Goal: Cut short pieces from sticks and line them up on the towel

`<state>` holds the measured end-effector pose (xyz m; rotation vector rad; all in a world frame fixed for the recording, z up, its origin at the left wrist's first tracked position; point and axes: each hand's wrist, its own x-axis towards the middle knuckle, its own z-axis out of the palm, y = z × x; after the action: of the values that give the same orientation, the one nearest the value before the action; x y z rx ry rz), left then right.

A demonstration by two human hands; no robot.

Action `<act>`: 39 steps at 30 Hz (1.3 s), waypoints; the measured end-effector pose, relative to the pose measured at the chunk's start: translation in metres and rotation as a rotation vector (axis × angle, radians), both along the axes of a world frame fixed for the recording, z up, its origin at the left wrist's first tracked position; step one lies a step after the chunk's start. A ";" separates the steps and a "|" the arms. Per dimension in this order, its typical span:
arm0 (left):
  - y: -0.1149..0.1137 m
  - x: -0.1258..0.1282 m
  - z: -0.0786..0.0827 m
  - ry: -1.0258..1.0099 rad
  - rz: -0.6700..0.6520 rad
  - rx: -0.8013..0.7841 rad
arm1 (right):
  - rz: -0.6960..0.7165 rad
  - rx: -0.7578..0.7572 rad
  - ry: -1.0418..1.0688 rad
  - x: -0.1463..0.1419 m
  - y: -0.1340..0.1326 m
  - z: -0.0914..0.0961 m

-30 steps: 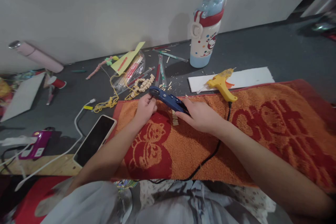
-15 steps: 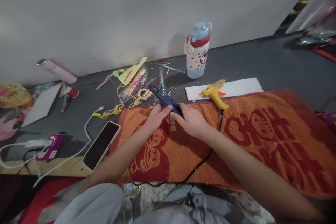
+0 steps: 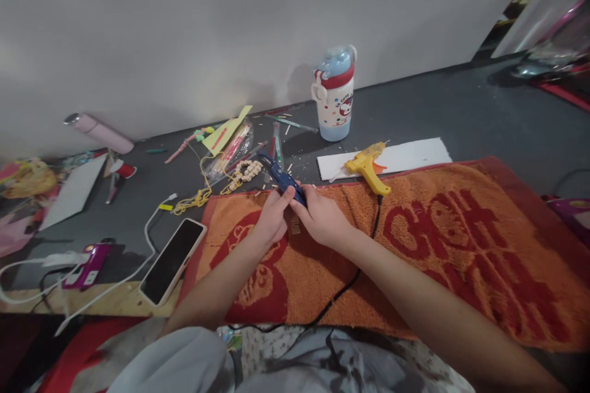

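Note:
My left hand (image 3: 271,216) and my right hand (image 3: 321,212) meet over the towel, both closed round a dark blue long tool (image 3: 284,178). Its far end has a curved part and points away to the upper left; the exact kind does not show. The thumbs press on its near end, while the other fingers are partly hidden. Just left of the tool's far end lies a ring of small cream pieces (image 3: 246,172) with yellow cord (image 3: 193,199). Under both hands spreads an orange and red towel (image 3: 341,264).
A yellow glue gun (image 3: 369,169) rests on a white board (image 3: 421,152), its black cord crossing the towel. Behind stands a white and blue bottle (image 3: 336,95). Small sticks and plastic packets (image 3: 235,141) litter the table. A phone (image 3: 173,261) and a purple power strip (image 3: 88,264) lie left.
The view has shifted slightly, so the bottle and glue gun appear a little further left. Both hands stay on the blue tool, and the left fingers look more curled in.

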<state>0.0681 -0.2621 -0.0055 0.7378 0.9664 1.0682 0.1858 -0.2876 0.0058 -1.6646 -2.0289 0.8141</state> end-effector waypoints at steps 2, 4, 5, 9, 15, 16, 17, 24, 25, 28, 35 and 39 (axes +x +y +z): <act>-0.001 0.001 0.000 0.007 0.002 -0.014 | 0.007 -0.005 -0.011 0.000 0.000 0.000; -0.001 0.001 0.000 0.007 0.004 -0.027 | 0.006 -0.010 -0.011 0.000 0.000 0.000; -0.001 0.002 0.000 0.006 0.006 -0.032 | 0.005 -0.014 -0.010 0.000 0.000 0.000; -0.002 0.003 -0.001 0.007 0.022 -0.023 | 0.005 -0.013 -0.005 0.000 0.000 -0.001; -0.003 0.003 0.000 0.011 0.028 -0.017 | 0.011 -0.017 -0.022 -0.001 -0.001 -0.001; -0.003 0.003 0.000 0.013 0.029 -0.017 | 0.012 -0.019 -0.028 -0.001 -0.001 0.000; -0.003 0.003 0.000 0.015 0.030 -0.016 | 0.012 -0.021 -0.031 -0.001 -0.001 0.000; -0.004 0.003 0.001 0.022 0.034 -0.014 | 0.022 -0.015 -0.051 -0.001 -0.001 0.002; -0.004 0.003 0.001 0.022 0.036 -0.016 | 0.022 -0.015 -0.051 -0.001 -0.001 0.001; -0.005 0.003 0.002 0.023 0.038 -0.017 | 0.022 -0.012 -0.060 -0.001 -0.001 0.001; -0.005 0.002 0.000 0.012 0.033 -0.022 | 0.031 -0.005 -0.073 -0.001 -0.003 0.003; -0.006 0.002 -0.001 -0.001 0.042 -0.023 | 0.032 -0.001 -0.080 -0.001 -0.002 0.003</act>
<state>0.0698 -0.2676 -0.0066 0.7009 0.9950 1.0922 0.1846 -0.2898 0.0085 -1.6947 -2.1143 0.7714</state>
